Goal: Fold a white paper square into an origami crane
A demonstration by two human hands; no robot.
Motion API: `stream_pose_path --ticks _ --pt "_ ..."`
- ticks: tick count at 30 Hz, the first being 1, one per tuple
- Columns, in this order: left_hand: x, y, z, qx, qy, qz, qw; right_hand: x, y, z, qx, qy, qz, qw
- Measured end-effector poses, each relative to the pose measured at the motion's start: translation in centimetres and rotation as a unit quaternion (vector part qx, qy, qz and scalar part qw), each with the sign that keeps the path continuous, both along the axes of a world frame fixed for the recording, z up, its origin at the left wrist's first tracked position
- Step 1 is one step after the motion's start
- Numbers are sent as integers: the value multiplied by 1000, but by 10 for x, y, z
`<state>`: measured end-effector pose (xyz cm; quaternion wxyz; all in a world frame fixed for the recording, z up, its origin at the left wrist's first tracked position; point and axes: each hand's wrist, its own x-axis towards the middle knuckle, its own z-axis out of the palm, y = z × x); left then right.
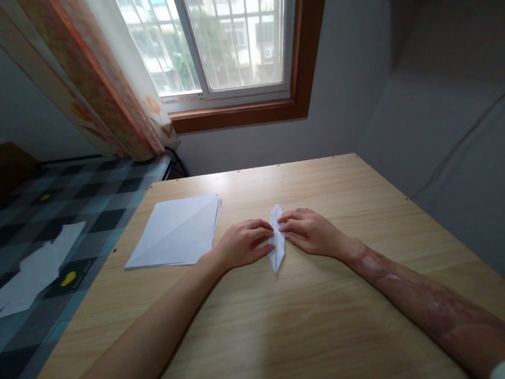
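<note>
A narrow folded piece of white paper lies on the wooden table, long and pointed at its near and far ends. My left hand rests at its left edge, fingers bent and fingertips touching the paper. From the other side, my right hand presses its fingertips against the right edge. Between them the two hands grip the paper near its middle, where the fingers partly cover it.
Left of my hands, a stack of white paper sheets with a diagonal crease lies on the table. Beyond the table's left edge, white paper pieces lie on a checked bed cover. Walls stand behind and right.
</note>
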<state>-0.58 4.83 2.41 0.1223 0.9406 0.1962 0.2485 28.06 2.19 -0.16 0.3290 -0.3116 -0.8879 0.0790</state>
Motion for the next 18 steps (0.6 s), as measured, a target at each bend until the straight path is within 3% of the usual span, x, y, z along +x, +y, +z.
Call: stream_pose_path --ticks 8,14,18 --pt "1 4 -6 -27 -1 -3 1000 -1 -2 6 6 -13 -11 1000" --pt "2 7 -5 0 14 48 999 0 -4 7 1 -4 -5 1000" --pt "2 7 -2 2 23 34 999 0 -6 6 -10 -13 -1 1000"
